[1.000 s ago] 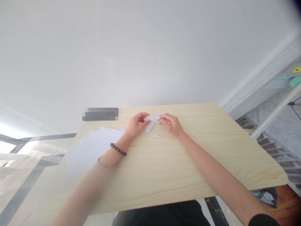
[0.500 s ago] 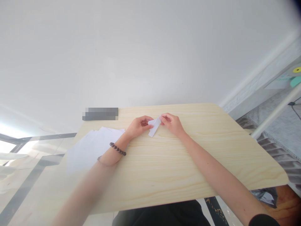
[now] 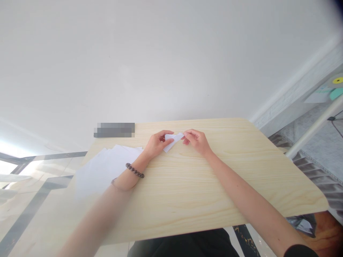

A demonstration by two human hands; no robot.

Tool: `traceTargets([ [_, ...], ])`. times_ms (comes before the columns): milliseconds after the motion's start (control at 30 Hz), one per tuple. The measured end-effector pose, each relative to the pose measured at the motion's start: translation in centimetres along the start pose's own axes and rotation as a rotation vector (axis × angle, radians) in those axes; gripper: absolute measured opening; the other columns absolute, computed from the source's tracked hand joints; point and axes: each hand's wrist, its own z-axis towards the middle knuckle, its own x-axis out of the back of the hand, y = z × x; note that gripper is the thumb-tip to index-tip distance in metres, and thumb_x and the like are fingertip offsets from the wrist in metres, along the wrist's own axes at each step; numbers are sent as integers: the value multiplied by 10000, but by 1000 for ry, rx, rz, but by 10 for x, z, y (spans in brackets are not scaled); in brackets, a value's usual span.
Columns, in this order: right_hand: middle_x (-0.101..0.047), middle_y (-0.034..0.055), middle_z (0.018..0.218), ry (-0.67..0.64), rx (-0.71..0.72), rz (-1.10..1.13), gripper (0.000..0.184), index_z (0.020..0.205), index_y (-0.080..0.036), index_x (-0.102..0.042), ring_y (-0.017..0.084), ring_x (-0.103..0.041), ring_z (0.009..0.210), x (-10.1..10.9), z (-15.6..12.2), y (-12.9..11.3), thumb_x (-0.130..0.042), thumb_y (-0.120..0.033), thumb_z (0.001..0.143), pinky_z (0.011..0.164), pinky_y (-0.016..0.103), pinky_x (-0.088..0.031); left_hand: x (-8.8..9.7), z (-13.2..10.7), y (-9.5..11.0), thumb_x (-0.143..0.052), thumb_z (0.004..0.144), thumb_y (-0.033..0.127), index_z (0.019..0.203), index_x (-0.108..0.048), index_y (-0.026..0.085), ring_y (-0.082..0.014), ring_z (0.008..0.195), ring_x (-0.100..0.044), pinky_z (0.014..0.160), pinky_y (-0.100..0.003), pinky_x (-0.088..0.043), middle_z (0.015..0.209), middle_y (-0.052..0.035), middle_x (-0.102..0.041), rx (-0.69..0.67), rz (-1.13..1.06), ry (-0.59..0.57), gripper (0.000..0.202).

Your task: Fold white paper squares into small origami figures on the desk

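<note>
Since the folded white paper strip (image 3: 177, 136) mid-frame likely needs steadying, your left hand (image 3: 157, 144) and right hand (image 3: 198, 142) close fingers on opposite ends.

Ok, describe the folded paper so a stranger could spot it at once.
Find the pale wooden table by the wall. Near its far edge, the left hand and right hand hold the folded paper between them. Unlike the flat white sheets on the left, it is small and narrow.
</note>
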Motion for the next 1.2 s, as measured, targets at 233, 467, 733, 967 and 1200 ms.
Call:
traceTargets([
  [233, -664, 43, 722, 6, -25, -20, 325, 798, -173, -599, 114, -584, 555, 0, 0, 1, -490, -478, 767, 562, 250, -499, 1, 3, -5, -624, 690, 411, 1072, -532, 166, -91, 568, -469, 529, -210, -368, 633, 25, -537, 12, -75, 109, 463],
  [467, -665, 42, 729, -2, -12, -40, 327, 805, -169, -613, 110, -583, 550, 0, -1, 0, -499, -473, 764, 556, 242, -492, 1, 3, -6, -605, 706, 412, 1028, -562, 159, -96, 592, -501, 526, -206, -369, 677, 6, -569, 32, -90, 75, 412],
  [733, -674, 49, 719, -41, -17, -59, 329, 783, -165, -633, 117, -584, 548, 2, -2, -2, -509, -467, 751, 551, 247, -492, 1, 3, -6, -558, 735, 444, 1059, -567, 152, -112, 619, -520, 524, -211, -374, 744, -22, -610, 36, -28, 63, 437],
  [967, -652, 31, 643, -66, -35, -77, 252, 756, -162, -630, 112, -585, 529, 1, 0, 2, -536, -395, 738, 538, 230, -478, 4, 2, -5, -541, 757, 427, 1060, -582, 182, -95, 607, -493, 566, -217, -388, 779, -8, -596, -8, 79, 31, 392],
  [1200, -651, 31, 647, 13, -110, -67, 271, 725, -154, -607, 62, -471, 401, 1, 5, 6, -510, -407, 743, 395, 192, -380, 2, -1, 6, -492, 818, 311, 952, -614, 208, -119, 731, -527, 714, -241, -419, 875, -15, -624, -226, 343, 109, 208],
])
